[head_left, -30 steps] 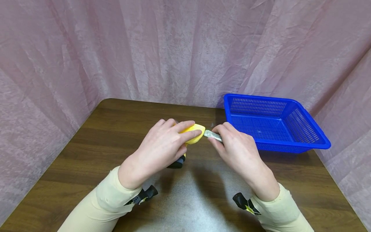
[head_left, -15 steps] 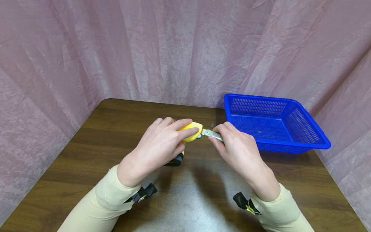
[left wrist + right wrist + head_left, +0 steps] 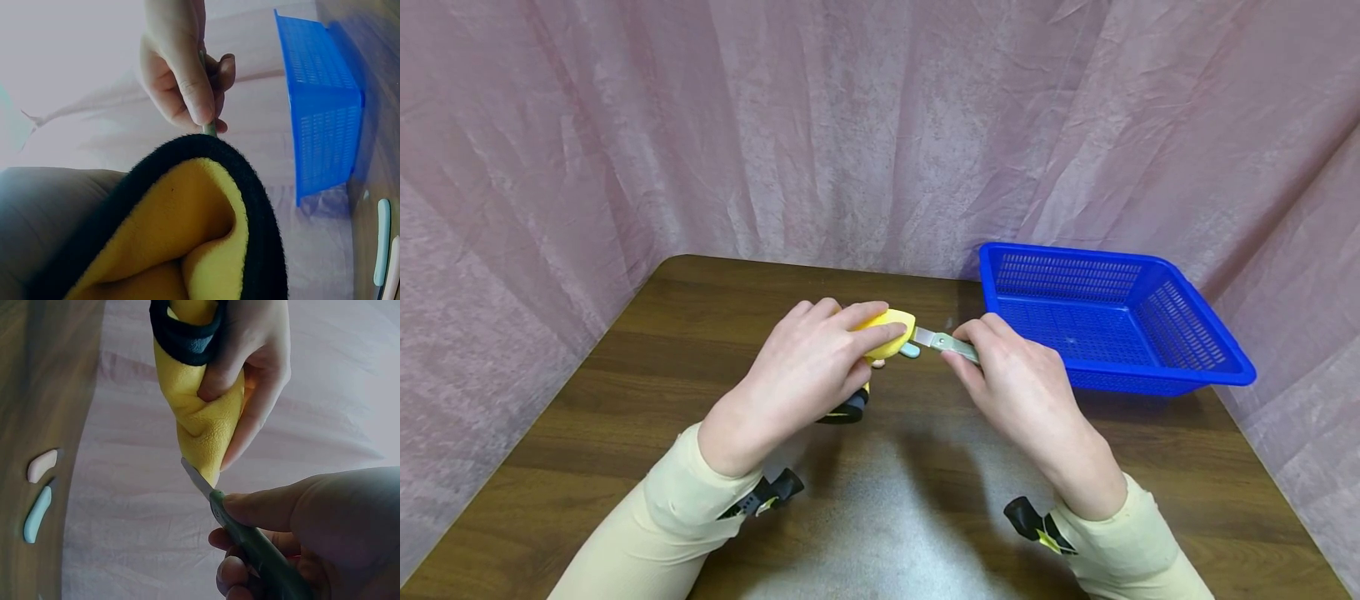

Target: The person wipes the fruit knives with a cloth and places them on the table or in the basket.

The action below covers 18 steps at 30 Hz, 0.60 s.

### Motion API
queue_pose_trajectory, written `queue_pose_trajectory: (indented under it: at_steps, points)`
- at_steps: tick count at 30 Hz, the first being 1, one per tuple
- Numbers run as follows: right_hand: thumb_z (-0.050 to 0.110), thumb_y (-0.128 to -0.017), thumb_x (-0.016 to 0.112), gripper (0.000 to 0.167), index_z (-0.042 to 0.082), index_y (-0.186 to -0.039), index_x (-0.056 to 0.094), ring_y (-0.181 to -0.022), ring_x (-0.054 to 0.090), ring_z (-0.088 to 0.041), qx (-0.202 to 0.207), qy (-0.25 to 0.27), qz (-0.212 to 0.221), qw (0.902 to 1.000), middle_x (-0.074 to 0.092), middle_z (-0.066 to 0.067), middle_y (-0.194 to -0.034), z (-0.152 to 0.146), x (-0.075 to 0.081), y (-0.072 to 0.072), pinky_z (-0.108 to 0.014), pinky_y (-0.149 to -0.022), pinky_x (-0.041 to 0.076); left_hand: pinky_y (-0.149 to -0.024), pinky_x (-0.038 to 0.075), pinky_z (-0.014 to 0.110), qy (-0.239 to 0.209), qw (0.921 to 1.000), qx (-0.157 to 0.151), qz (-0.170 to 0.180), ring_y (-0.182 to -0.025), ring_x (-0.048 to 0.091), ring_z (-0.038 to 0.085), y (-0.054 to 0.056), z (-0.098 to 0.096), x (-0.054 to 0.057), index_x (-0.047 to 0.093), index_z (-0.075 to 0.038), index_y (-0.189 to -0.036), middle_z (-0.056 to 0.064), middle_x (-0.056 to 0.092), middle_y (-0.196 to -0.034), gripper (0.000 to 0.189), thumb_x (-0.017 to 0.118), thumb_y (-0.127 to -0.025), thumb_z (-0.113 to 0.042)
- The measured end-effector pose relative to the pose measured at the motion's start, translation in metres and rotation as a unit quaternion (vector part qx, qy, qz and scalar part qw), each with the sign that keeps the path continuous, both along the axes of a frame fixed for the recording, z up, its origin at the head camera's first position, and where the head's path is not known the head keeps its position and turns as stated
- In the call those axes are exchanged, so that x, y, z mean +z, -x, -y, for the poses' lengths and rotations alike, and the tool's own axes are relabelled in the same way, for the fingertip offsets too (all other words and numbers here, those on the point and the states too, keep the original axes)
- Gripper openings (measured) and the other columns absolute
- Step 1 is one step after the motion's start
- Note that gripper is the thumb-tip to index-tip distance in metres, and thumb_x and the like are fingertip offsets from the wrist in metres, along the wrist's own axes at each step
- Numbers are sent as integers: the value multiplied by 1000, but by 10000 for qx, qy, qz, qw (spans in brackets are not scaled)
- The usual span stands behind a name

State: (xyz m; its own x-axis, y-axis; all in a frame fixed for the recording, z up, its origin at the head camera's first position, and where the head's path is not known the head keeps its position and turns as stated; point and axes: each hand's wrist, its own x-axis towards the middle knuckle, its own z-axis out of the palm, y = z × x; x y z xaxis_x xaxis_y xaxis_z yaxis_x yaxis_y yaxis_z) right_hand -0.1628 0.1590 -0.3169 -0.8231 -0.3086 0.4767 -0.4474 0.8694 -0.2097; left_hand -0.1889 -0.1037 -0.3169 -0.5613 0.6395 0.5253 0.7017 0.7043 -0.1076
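Note:
My left hand [image 3: 801, 358] grips a soft yellow cloth item [image 3: 203, 434], tapered at one end, with a black fuzzy cuff [image 3: 259, 206]. The wide mouth of the cuff gapes toward the left wrist camera, showing a yellow lining. My right hand [image 3: 1022, 375] holds a small knife [image 3: 955, 345] by its green handle, thumb along the top. Its blade [image 3: 197, 478] lies at the cloth's narrow tip, overlapping it in the right wrist view. Beneath the cloth, on the table, lie a small knife with a light blue handle [image 3: 37, 515] and a similar one with a pink handle [image 3: 42, 465].
A blue plastic basket [image 3: 1157, 375] with slotted sides stands at the back right of the wooden table [image 3: 625, 375], just beyond my right hand. Pink curtains [image 3: 865, 142] hang behind and at both sides.
My left hand has drawn the yellow cloth left and slightly away from me. More of the green knife's blade shows, and the other two knives have come into sight. My right hand barely moved.

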Motion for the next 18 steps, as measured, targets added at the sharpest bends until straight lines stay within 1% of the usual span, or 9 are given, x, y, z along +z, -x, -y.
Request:
queue_pose_trajectory:
  at_steps: [7,13,18]
  points:
    - [26,-104,79,15,11,-107,77,-68,59,-20,-40,-14,70,10000,66,-1,-92,0,1,0,-44,-56,49,-73,51,41,-149,9999,-3,-4,-84,66,31,2,1,1,76,-26,-138,3,74,-139,51,86,-89,-14]
    - [27,-105,77,15,12,-107,77,-69,59,-20,-51,-20,115,9999,65,0,-92,-1,1,0,-44,-57,49,-72,50,41,-226,9997,34,59,-84,66,31,4,3,1,76,-25,-139,2,74,-139,52,92,-90,-27]
    - [27,-106,77,16,12,-107,77,-68,58,-20,-63,-15,116,9999,65,0,-92,-2,2,-1,-44,-56,49,-73,50,41,-291,9995,70,92,-84,65,31,5,6,1,76,-24,-139,2,74,-139,52,92,-90,-34]
